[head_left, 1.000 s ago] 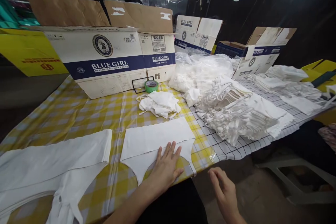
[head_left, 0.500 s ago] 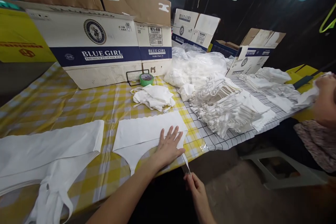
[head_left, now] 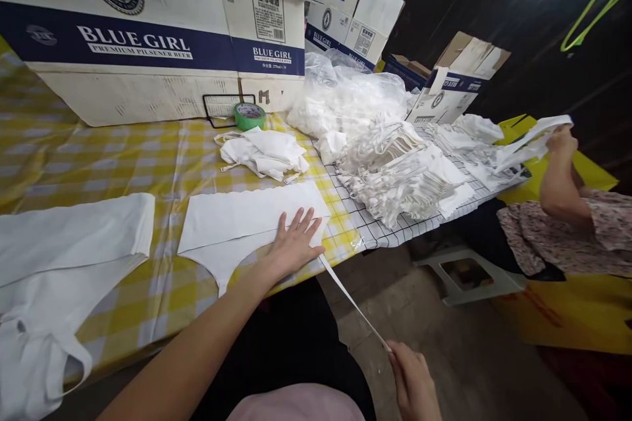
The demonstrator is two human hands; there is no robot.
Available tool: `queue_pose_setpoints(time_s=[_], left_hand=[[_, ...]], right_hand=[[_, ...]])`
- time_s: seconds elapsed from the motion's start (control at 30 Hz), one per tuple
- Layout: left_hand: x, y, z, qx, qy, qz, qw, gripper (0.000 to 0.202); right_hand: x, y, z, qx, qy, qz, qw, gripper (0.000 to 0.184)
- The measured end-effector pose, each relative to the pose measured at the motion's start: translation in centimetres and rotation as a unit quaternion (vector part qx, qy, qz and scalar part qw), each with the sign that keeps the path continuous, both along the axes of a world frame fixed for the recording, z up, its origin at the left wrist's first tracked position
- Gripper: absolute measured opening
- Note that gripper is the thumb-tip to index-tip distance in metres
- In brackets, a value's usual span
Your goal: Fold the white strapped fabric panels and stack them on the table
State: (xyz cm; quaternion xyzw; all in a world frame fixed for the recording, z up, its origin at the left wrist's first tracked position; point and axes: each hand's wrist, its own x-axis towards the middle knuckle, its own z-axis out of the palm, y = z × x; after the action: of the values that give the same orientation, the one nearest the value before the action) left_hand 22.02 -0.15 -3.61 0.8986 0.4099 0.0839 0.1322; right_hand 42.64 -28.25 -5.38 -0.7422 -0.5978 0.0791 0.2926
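Note:
My left hand [head_left: 293, 245] lies flat with fingers spread on a white cut fabric piece [head_left: 232, 222] at the near edge of the yellow checked table [head_left: 148, 164]. My right hand [head_left: 412, 383] is below the table edge, pinched on the end of a thin white strap [head_left: 353, 302]. The strap runs taut from the fabric's right corner down to that hand. A small heap of folded white pieces [head_left: 264, 151] lies just beyond the fabric.
Blue Girl cardboard boxes [head_left: 148, 39] stand along the back with a green tape roll [head_left: 249, 115]. More white fabric [head_left: 59, 256] lies at left; stacks of strapped white pieces [head_left: 399, 177] and a plastic bag at right. Another person's arm [head_left: 560, 177] holds white fabric at far right.
My right hand has taken the strap and drawn it out down and to the right, away from the table. My left hand stays pressed on the fabric. The view has tilted downward.

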Motion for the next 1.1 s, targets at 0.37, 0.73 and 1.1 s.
queue_pose_setpoints(time_s=[0.37,0.73,1.1], left_hand=[[1.6,-4.4,3.3,0.059,-0.116,-0.038,0.991,0.052],[4.6,-10.0,8.8,-0.273,-0.354,-0.07,0.892,0.038],[3.9,-10.1,6.6,-0.41,-0.446,0.042,0.795,0.041]], right_hand=[[3.5,2.6,7.3,0.039,-0.026,-0.034,0.998,0.02],[0.5,12.7,12.1,0.002,0.016,0.209,0.978,0.02],[-1.0,15.4,6.0,0.201,-0.175,0.221,0.938,0.029]])
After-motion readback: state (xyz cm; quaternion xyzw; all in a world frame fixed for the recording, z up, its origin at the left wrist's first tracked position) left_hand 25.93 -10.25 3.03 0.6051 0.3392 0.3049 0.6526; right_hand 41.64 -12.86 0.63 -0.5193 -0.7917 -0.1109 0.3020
